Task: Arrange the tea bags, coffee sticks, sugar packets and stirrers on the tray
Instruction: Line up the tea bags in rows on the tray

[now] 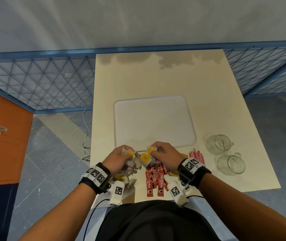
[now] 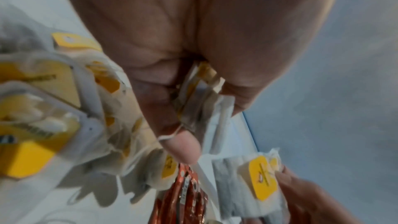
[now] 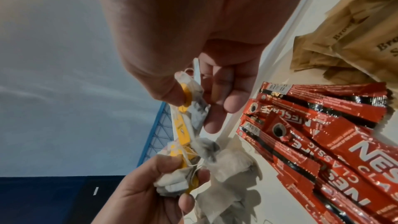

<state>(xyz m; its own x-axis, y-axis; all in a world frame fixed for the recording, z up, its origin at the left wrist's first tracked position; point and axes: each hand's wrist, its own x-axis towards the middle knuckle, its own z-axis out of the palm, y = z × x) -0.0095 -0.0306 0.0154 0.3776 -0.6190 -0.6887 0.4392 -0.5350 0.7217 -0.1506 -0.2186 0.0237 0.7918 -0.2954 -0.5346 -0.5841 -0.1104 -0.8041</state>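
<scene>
Both hands hover just in front of the white tray (image 1: 154, 122), each holding tea bags with yellow tags. My left hand (image 1: 119, 157) grips a bunch of tea bags (image 2: 200, 98), with more of them dangling by their strings (image 3: 228, 164). My right hand (image 1: 163, 152) pinches a small stack of tea bags (image 1: 146, 156) between thumb and fingers (image 3: 193, 101). More tea bags (image 1: 121, 178) lie on the table under my left wrist. Red coffee sticks (image 1: 156, 178) lie in a pile near the front edge. Brown sugar packets (image 3: 353, 28) sit under my right wrist. Red-and-white stirrers (image 1: 197, 155) lie right of them.
Two clear glass mugs (image 1: 218, 144) (image 1: 231, 164) stand on the cream table (image 1: 156, 75) right of the tray. A blue wire fence (image 1: 39, 80) runs behind the table. An orange drawer cabinet (image 1: 1, 136) stands at the left, with cables on the floor.
</scene>
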